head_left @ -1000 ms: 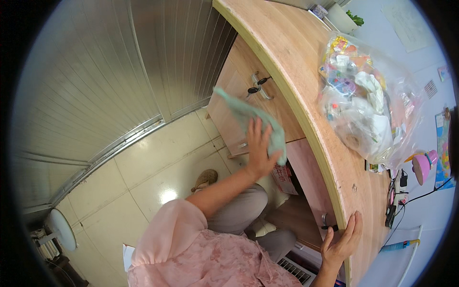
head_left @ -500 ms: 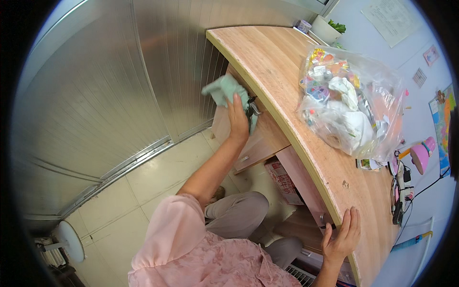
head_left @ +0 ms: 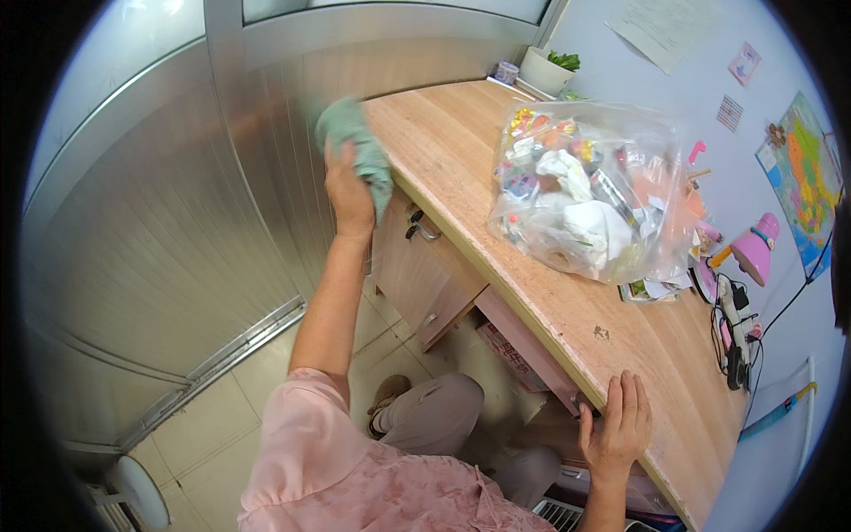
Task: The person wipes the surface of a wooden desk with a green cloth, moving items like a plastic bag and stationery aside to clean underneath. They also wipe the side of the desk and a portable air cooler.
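Green cloth [head_left: 362, 152], head view, left of upper centre: limp, crumpled, top edge blurred, at the worktop's [head_left: 434, 133] left corner; contact with it unclear. Left hand [head_left: 349, 199] clamped on the cloth, folds partly hiding the grip. Right hand [head_left: 613, 436] well apart, lower right, fingers extended along the worktop's front edge, holding nothing. Risk, my judgement: a loose fold could snag on the chipped rim or the curved metal handle [head_left: 425, 229] below, pulling the cloth free. Worktop: wood-grain surface, scuffed patch. Clear plastic bag [head_left: 585, 213], upper right: bulging, crinkled, lumpy contents. Ribbed metallic panel [head_left: 275, 160], upper left, dull sheen.
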`<state>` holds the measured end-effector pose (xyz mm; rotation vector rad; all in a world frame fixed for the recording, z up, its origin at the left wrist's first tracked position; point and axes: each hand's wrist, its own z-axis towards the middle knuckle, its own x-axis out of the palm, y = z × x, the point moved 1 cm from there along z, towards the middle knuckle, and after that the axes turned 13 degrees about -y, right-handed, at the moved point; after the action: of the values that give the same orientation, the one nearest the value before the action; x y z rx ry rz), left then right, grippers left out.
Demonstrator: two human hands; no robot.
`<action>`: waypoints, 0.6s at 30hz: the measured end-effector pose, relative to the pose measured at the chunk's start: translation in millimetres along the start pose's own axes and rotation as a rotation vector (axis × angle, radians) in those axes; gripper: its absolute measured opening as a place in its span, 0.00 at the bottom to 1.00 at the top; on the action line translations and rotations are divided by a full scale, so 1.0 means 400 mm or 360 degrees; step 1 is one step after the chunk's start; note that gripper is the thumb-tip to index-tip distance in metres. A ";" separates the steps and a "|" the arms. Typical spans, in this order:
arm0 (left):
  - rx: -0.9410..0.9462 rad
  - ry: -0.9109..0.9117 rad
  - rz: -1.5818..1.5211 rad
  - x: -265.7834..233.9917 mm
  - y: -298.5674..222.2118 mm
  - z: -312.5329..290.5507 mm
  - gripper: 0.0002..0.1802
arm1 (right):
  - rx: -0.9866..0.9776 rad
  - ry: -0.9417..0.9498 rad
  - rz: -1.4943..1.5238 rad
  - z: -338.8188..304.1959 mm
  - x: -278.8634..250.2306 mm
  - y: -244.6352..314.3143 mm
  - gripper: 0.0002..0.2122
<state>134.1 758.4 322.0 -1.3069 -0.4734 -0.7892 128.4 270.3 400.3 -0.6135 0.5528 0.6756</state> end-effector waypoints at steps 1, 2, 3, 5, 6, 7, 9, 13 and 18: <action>0.0417 0.0242 0.0646 0.040 -0.017 0.011 0.28 | 0.0014 -0.0007 0.0001 -0.001 0.000 0.002 0.25; 0.0837 0.0481 0.1290 0.086 -0.031 0.010 0.29 | 0.0030 -0.0007 0.0001 -0.003 -0.002 0.003 0.24; 0.1267 0.0710 0.1931 0.121 -0.050 0.004 0.29 | 0.0034 -0.0015 0.0012 -0.002 -0.001 0.003 0.24; 0.0979 0.0936 0.1984 0.169 -0.110 -0.022 0.28 | 0.0057 -0.0022 0.0022 0.000 0.000 0.002 0.23; 0.0833 0.1048 0.2008 0.183 -0.126 -0.041 0.28 | 0.0066 -0.0022 0.0027 -0.001 0.001 0.002 0.23; 0.0974 0.1147 0.1883 0.155 -0.107 -0.061 0.28 | 0.0065 -0.0033 0.0038 0.003 0.001 0.003 0.23; 0.1132 0.1417 0.1692 0.160 -0.122 -0.156 0.29 | 0.0086 -0.0053 0.0008 -0.003 -0.009 -0.009 0.23; 0.1002 0.1308 0.2318 0.190 -0.118 -0.062 0.31 | 0.0108 -0.0049 0.0013 -0.006 -0.015 -0.009 0.23; 0.1015 0.1097 0.2426 0.208 -0.090 -0.019 0.31 | 0.0084 -0.0106 0.0037 -0.009 -0.011 -0.009 0.25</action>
<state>161.3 728.5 403.6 -0.4295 0.7614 0.2588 127.2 263.9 401.7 -0.5337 0.5149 0.6991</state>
